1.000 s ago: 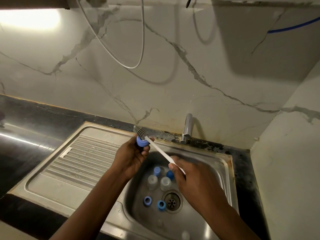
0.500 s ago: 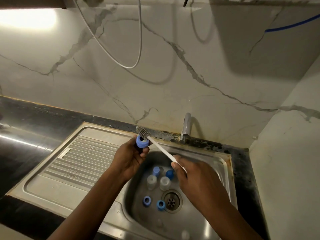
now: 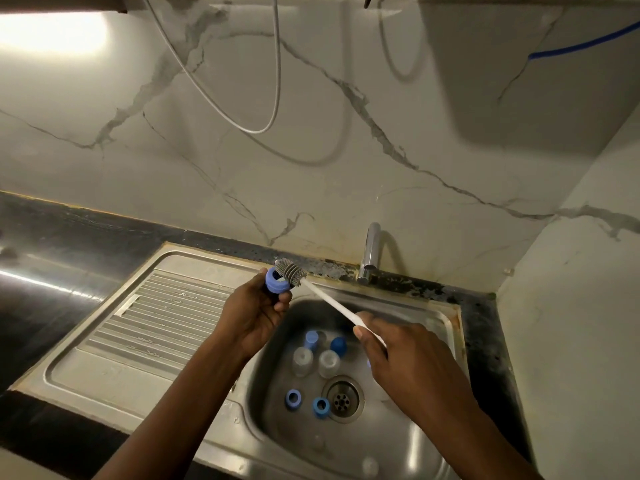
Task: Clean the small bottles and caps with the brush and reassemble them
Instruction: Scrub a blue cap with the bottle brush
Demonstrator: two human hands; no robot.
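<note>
1. The blue cap (image 3: 277, 280), up and left of the drain (image 3: 343, 398), is gripped in the left hand (image 3: 256, 313), with the brush (image 3: 292, 270) bristles at its mouth.
2. The right hand (image 3: 398, 355), just above the drain, pinches the brush handle.
3. Two clear bottles (image 3: 303, 358) and four blue pieces (image 3: 293, 399) lie apart near the drain. Most of the scrubbing and all of the reassembly look undone.

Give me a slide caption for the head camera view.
Left hand holds a blue cap while the right hand holds the brush against it above the sink.
</note>
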